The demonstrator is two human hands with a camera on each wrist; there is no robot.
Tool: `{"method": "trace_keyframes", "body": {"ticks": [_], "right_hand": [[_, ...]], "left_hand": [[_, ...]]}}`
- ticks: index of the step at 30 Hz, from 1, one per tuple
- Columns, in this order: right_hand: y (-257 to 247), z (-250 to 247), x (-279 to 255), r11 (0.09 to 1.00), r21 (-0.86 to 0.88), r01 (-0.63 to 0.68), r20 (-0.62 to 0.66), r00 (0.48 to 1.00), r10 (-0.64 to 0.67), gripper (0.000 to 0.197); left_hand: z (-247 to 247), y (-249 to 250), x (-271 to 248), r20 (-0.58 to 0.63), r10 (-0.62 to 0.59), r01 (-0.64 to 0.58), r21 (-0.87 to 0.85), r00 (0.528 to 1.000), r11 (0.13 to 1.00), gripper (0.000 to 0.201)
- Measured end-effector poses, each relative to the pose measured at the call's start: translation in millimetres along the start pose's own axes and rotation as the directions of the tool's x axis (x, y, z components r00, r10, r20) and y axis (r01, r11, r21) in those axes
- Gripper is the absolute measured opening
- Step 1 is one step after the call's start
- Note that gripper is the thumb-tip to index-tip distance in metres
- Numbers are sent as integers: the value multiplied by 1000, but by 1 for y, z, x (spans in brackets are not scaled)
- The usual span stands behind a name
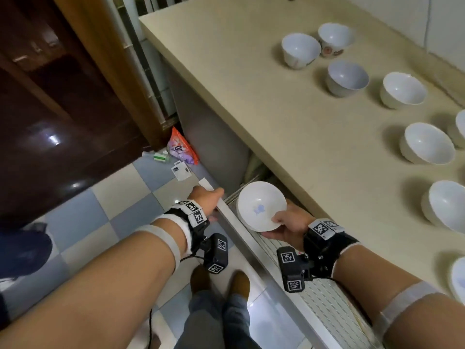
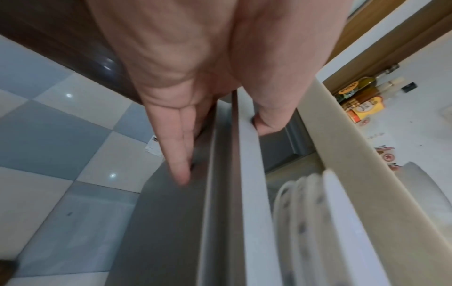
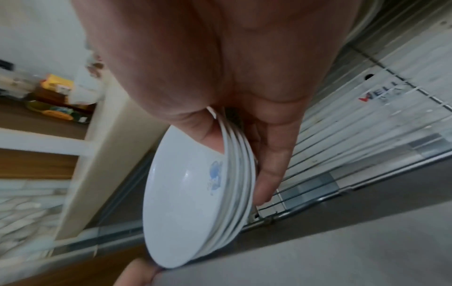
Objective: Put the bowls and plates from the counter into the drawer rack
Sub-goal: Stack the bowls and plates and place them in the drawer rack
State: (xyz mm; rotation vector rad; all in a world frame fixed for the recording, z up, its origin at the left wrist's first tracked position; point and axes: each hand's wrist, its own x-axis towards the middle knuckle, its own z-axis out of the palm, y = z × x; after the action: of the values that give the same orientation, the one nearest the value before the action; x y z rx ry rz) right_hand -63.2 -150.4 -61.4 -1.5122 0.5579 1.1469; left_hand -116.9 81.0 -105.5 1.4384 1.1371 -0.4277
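Note:
My right hand (image 1: 286,222) grips a stack of white shallow bowls (image 1: 261,205) with a blue motif, tilted on edge above the open drawer. In the right wrist view the thumb lies inside the top bowl (image 3: 186,193) and the fingers (image 3: 271,164) lie behind the stack, over the wire rack (image 3: 354,135). My left hand (image 1: 208,197) holds the drawer front (image 1: 251,250). Its thumb (image 2: 271,108) hooks over the top edge and its fingers (image 2: 176,154) lie on the outer face. Several white plates (image 2: 300,212) stand in the rack. Several white bowls (image 1: 347,76) sit on the beige counter (image 1: 251,84).
The counter edge overhangs the drawer on the right. My feet (image 1: 221,280) stand on the checkered tile floor just left of the drawer front. An orange and purple bag (image 1: 181,147) and scraps lie by the dark wooden door (image 1: 63,96). Bottles (image 2: 359,104) stand at the counter's far end.

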Motion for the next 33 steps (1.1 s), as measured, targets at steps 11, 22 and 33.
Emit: {"method": "trace_keyframes", "body": {"ticks": [11,22,33], "right_hand": [[47,-19,91,987,25,-159,-172,972,161,69],[76,10,160,991,21,-131,-125,983,133,70],[60,9,150,991,-13,-130,-97,987,128,44]], "left_hand": [[-11,7,-38,79,-5,13,-102,997,995,36],[-27,-12,-33,46,25,-15,-196,999,981,46],[-25,-7,-40,68,7,7,-201,998,980,41]]}}
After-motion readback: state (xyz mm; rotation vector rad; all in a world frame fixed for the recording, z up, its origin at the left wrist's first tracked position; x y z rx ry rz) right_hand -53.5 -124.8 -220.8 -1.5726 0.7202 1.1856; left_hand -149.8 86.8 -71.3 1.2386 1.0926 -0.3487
